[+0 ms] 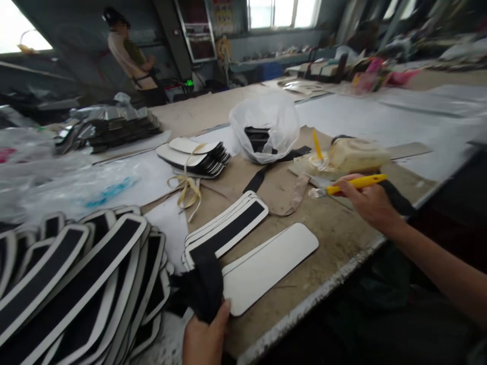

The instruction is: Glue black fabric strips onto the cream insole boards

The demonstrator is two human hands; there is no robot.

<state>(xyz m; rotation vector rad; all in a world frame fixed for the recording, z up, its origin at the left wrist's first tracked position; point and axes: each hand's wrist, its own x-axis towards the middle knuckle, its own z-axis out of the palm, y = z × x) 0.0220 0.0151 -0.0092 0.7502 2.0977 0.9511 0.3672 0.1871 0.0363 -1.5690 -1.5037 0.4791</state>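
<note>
In the head view, your right hand [371,205] is wrapped around a yellow brush [367,181], fingers closed on the handle, right by the tabletop's [335,223] near edge. The bristles point left and have whitish stuff on them; can't really tell if they're touching anything.

Your left hand [204,339] is down by the near edge too, further left, gripping a floppy bunch of black strips [207,286]. Your thumb sits at the closest corner of a plain white panel [272,271], which lies flat along the near edge with another one peeking out from under it. Just behind that there's a small stack of panels [224,223], the top one with a black strip down its middle.

Off toward the left end of the tabletop you've got a big overlapping pile of panels [76,289], also with black strips on them. Further in from the near edge are a bundle of white pieces [194,152] with a yellowish cord [186,187] around it, and a see-through bag [285,137] with dark bits inside. A cloudy container [353,154] sits just past your brush, with a second yellow handle [317,143] sticking up beside it.
</note>
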